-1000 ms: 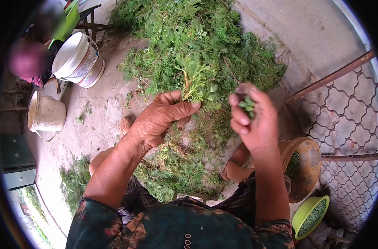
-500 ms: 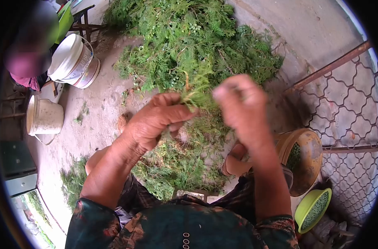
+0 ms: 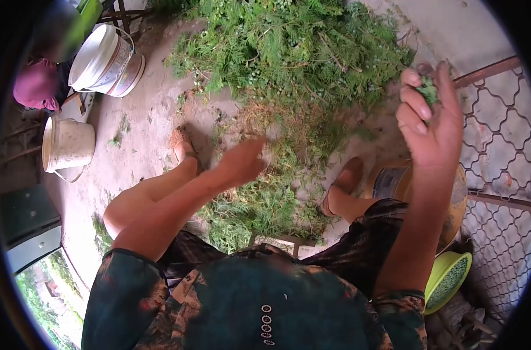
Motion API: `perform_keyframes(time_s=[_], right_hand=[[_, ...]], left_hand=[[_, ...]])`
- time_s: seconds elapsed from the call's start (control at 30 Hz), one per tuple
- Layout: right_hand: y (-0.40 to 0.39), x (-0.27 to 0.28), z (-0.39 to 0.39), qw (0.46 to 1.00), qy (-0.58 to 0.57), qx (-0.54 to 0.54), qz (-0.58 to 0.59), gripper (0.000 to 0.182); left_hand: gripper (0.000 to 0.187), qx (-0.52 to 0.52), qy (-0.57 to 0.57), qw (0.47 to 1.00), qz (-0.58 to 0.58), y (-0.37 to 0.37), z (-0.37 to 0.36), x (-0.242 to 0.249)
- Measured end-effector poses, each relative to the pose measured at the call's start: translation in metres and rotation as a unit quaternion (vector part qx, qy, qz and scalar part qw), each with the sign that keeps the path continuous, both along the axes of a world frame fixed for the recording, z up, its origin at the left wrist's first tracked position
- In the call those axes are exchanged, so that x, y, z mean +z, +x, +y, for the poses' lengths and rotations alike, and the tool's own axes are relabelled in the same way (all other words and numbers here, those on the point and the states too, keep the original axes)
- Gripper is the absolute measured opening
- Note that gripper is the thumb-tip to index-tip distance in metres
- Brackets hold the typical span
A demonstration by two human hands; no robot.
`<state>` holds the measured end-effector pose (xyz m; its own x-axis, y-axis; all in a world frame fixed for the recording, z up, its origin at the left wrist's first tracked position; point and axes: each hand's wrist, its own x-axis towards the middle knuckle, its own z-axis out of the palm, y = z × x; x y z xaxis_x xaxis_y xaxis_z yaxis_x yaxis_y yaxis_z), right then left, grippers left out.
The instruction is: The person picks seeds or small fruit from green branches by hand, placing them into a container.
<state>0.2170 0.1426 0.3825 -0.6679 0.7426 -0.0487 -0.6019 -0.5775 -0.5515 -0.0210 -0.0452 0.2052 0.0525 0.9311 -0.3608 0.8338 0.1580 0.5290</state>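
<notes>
Half a second ago the two hands met over a leafy sprig at the middle of the frame; now they are well apart, and the plucked green pieces have gone with the right hand to the upper right. Its fingers are curled around them, so this handful is separated from the main foliage. The left hand, blurred near the centre, shows no sprig; whether its fingers are clenched or grasping anything cannot be told. The heap of cut branches lies across the top of the frame on a dusty floor, with loose trimmings scattered between the feet. At the right, a yellowish bucket stands partly behind the forearm, above a green basin of small pale-green pieces, beside metal lattice. At the upper left are a white bucket, a duller pail and another person.
</notes>
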Motion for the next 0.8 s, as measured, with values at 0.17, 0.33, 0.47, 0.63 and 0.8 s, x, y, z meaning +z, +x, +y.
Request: perform_keyframes(time_s=[0.17,0.33,0.47,0.63,0.8], right_hand=[[0.018,0.012,-0.003,0.998,-0.015,0.051,0.013,0.033],[0.019,0.013,-0.006,0.997,-0.051,0.054,-0.019,0.026],[0.007,0.019,-0.019,0.993,-0.105,0.028,-0.053,0.024],[0.011,0.007,-0.019,0.989,-0.124,0.037,-0.070,0.031],[0.005,-0.006,-0.015,0.987,-0.154,0.016,-0.048,0.025]], left_hand=[[0.037,-0.163,-0.199,0.962,-0.093,-0.006,-0.046,-0.079],[0.016,0.030,-0.119,0.992,-0.038,-0.041,0.022,-0.120],[0.016,0.246,0.085,0.966,0.006,-0.070,0.091,-0.174],[0.019,0.329,0.129,0.935,0.030,-0.072,0.143,-0.211],[0.027,0.338,0.121,0.926,0.114,-0.071,0.165,-0.251]])
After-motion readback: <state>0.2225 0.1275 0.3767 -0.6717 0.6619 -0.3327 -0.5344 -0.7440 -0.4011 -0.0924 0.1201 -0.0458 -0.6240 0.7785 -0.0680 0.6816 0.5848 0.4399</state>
